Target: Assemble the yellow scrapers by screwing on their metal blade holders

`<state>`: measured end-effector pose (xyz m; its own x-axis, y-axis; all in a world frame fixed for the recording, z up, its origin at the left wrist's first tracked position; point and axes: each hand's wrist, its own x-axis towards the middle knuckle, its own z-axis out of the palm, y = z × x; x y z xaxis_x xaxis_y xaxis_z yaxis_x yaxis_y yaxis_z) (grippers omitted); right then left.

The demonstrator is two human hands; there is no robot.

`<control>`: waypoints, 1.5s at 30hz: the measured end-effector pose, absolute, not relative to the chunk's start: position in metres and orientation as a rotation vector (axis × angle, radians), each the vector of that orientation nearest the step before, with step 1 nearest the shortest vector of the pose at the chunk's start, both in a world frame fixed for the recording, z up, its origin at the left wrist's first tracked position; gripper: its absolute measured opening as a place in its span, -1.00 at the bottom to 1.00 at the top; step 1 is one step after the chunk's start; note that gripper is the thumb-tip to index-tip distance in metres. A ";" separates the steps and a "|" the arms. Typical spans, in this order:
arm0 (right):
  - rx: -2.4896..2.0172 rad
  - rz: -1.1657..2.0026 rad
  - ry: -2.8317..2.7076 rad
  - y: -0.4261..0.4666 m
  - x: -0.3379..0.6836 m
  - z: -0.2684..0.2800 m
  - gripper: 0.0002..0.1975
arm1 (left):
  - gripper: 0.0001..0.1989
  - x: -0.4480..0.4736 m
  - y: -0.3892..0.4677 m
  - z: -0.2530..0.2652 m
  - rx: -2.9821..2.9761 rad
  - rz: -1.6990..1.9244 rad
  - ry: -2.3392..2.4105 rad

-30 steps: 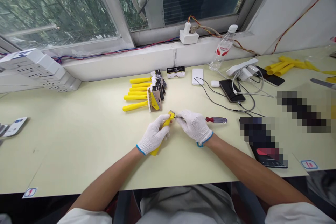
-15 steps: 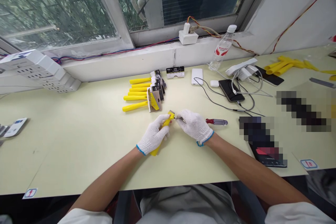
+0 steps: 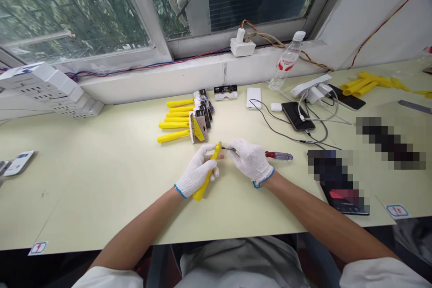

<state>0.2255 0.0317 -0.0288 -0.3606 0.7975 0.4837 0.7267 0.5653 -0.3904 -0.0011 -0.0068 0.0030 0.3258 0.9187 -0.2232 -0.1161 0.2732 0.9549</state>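
Your left hand, white-gloved with a blue edge at the wrist, is closed around the yellow tool, thumb across its near face and fingers behind. The tool stands aslant over the desk, its head up and away from you and its wide end toward you.

Your right hand, gloved the same way, is just to the right of the yellow tool. Its thumb and fingers are pinched together on a slim metal piece that points at the tool's head; whether the two touch, you cannot tell from here. In line with it, farther right of the tool, the red and clear handle of a screwdriver shows past your hand. Your glove hides the stretch between, so you cannot tell whether they are one piece.

Beyond the yellow tool and to its left lie several yellow-handled scrapers in a row, handles pointing left. Straight beyond it is a black-and-white pack. Beyond it to the right are a white power bank, a small white case, a dark phone with cables and a clear bottle.
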 end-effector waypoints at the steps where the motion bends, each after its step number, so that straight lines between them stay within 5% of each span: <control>1: -1.227 0.137 -2.148 0.031 0.226 -0.028 -0.75 | -0.48 -0.001 -0.007 0.003 1.022 0.874 0.968; 35: -1.161 0.058 -2.151 0.025 0.220 -0.020 -0.83 | -0.54 0.003 -0.012 -0.004 1.260 0.868 1.024; 45: -1.273 0.170 -2.250 0.024 0.221 -0.020 -0.60 | -0.49 0.004 -0.015 0.000 1.294 0.847 1.046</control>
<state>0.2214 0.0240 -0.0198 -0.4048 0.8246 0.3951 0.7560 0.5449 -0.3627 0.0042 -0.0147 -0.0004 0.3287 0.9355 -0.1298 0.0675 0.1138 0.9912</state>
